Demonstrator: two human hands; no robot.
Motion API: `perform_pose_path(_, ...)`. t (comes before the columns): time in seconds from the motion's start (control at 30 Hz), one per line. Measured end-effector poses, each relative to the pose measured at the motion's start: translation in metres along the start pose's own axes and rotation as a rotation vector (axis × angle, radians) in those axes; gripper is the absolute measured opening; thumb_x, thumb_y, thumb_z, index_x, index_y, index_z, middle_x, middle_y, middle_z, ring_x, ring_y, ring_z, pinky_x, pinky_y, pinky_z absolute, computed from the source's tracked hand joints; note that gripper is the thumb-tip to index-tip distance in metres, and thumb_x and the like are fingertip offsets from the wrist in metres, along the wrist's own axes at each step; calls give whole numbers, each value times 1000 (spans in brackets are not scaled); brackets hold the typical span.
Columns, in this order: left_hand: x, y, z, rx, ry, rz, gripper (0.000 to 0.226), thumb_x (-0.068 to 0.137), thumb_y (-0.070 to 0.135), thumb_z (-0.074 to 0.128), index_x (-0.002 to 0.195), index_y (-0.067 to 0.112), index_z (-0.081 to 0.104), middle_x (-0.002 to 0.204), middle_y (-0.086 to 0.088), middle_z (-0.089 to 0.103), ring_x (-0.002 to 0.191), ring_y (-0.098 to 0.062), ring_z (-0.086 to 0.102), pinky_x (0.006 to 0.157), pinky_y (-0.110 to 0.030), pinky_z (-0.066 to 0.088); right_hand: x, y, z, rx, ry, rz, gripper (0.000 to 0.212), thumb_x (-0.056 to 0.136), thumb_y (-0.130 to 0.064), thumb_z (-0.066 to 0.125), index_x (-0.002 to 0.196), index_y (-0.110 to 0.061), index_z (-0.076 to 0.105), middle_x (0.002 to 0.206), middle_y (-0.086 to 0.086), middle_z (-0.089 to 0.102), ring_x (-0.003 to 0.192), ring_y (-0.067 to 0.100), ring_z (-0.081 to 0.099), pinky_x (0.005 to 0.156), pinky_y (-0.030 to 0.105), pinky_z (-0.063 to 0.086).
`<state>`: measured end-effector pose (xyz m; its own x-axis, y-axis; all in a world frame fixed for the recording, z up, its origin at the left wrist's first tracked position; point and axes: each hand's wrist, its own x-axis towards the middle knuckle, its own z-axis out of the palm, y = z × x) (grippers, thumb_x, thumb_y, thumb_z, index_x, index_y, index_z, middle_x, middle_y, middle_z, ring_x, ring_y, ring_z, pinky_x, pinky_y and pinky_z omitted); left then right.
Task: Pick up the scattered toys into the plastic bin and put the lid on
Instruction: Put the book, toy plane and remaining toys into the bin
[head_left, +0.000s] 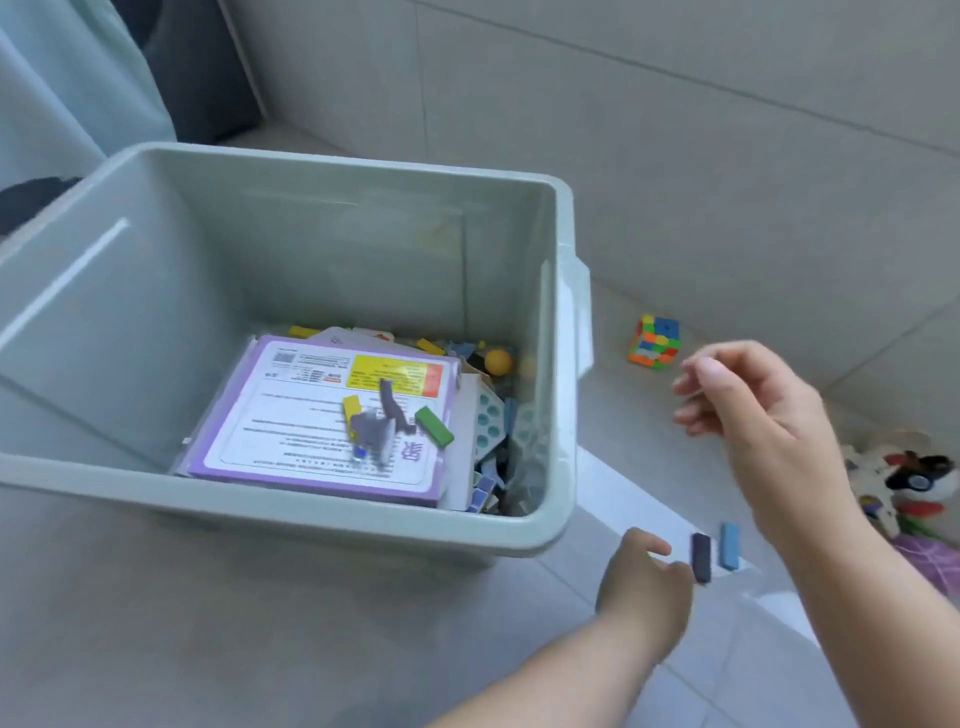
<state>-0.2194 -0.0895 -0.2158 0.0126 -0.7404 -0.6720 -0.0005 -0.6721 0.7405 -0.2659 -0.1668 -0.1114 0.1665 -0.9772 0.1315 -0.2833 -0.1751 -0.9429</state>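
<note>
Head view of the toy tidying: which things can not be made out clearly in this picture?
All in the head view:
- Toys under the purple-edged printed card in the grey-green plastic bin: hidden by the card.
- Small print on that card: too small, blurred.
- Black, white and red plush toy: cut by the right edge.
- Left hand at the dark blue rectangular block: motion blur hides whether it touches.
- Bin lid: not in view.
</note>
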Motion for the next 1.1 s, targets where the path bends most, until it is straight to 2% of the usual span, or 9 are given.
perform_pose_path(0.13,11,-20,12,31,39,-24,14,87,14,44,94,26,45,100,-4,59,80,-20,54,64,-21,39,-40,139,-56,-365,111,540,5,86,-12,58,90,-15,60,99,14,63,80,24,59,71,28,42)
perform_pose_path(0.23,21,-32,20,31,41,-51,21,87,11,46,107,18,47,88,-3,59,78,-20,55,64,-22,39,-80,203,-54,-539,-88,744,49,80,-25,68,122,-10,49,122,16,48,102,26,54,86,31,42)
perform_pose_path(0.33,24,-37,26,0,29,-83,26,85,18,46,111,17,46,92,-4,59,75,-15,54,71,-25,42,-92,222,-36,-615,-86,621,60,79,-29,67,131,-13,40,127,11,42,116,28,47,94,33,40)
perform_pose_path(0.5,34,-35,35,-58,63,-117,22,94,11,38,114,14,46,97,-2,57,79,-13,56,72,-19,45,-74,237,-37,-758,42,533,67,81,-35,63,136,-15,30,137,10,29,121,30,37,84,38,47)
perform_pose_path(0.63,47,-34,45,-116,76,-134,28,94,13,39,120,12,47,102,-4,57,85,-17,58,77,-24,48,-61,247,-47,-825,-97,443,38,88,-18,48,125,-15,45,129,9,42,112,31,39,77,35,45)
perform_pose_path(0.8,61,-30,60,-482,10,-216,29,94,34,47,120,20,49,116,-8,55,101,-24,58,84,-37,48,-90,222,-46,-327,-70,401,37,82,-14,57,118,-21,54,116,1,44,108,15,48,84,11,37)
perform_pose_path(0.9,69,-26,66,-704,-83,-323,33,90,49,48,108,24,58,101,-6,64,91,-23,63,71,-37,53,-112,186,-44,-204,-194,287,43,84,-29,54,126,-34,44,114,-6,48,105,8,45,88,16,38)
perform_pose_path(1.0,73,-27,75,-846,-99,-325,27,95,39,43,95,18,60,105,-9,62,95,-24,61,66,-39,60,-109,195,-71,-313,7,202,42,87,-40,48,128,-34,41,117,-16,46,110,9,45,95,22,37)
perform_pose_path(1.1,72,-29,83,-858,-58,-347,26,97,34,42,95,13,57,107,-10,60,94,-23,59,65,-43,55,-78,242,-111,-557,222,425,37,89,-24,53,126,-19,48,125,8,45,113,24,47,94,31,40)
